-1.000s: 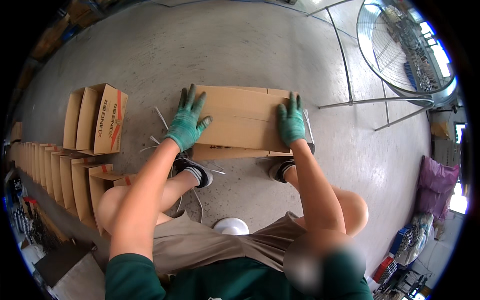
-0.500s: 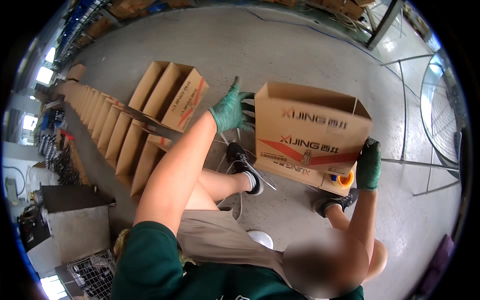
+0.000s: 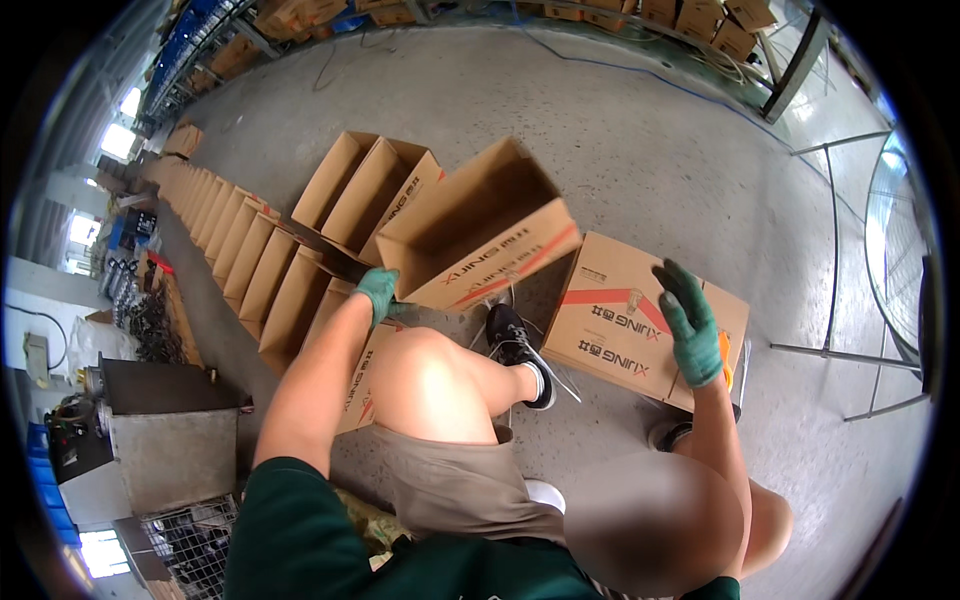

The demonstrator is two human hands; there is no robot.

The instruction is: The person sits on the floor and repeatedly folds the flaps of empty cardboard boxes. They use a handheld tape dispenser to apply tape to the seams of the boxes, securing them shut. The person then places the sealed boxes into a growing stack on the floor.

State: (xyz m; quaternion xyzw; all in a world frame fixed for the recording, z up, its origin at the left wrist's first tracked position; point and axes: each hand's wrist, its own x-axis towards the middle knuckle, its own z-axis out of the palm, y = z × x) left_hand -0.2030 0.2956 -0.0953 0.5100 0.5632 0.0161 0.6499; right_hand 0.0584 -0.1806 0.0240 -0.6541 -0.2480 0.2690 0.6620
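My left hand point(image 3: 378, 292), in a green glove, is closed on the near left corner of an open cardboard box point(image 3: 505, 260). The box tilts with its open top up, beside a row of other open boxes; its far end is slightly blurred. My right hand point(image 3: 690, 325), gloved in green too, holds nothing, its fingers stretched out. Beneath it lie flat folded cardboard boxes point(image 3: 610, 325) with a red stripe and dark print. A yellow-orange tape roll point(image 3: 727, 362) sits at their right end, partly hidden by my right hand.
A long row of open cardboard boxes point(image 3: 255, 250) runs away to the far left. Two more open boxes point(image 3: 365, 190) stand beside it. My shoe point(image 3: 515, 345) is between the held box and the flat ones. A large fan point(image 3: 895, 240) on a metal stand is at the right.
The open box has moved left and turned, carried by my left hand. My right hand has let go of it and come over the flat boxes, which are now uncovered.
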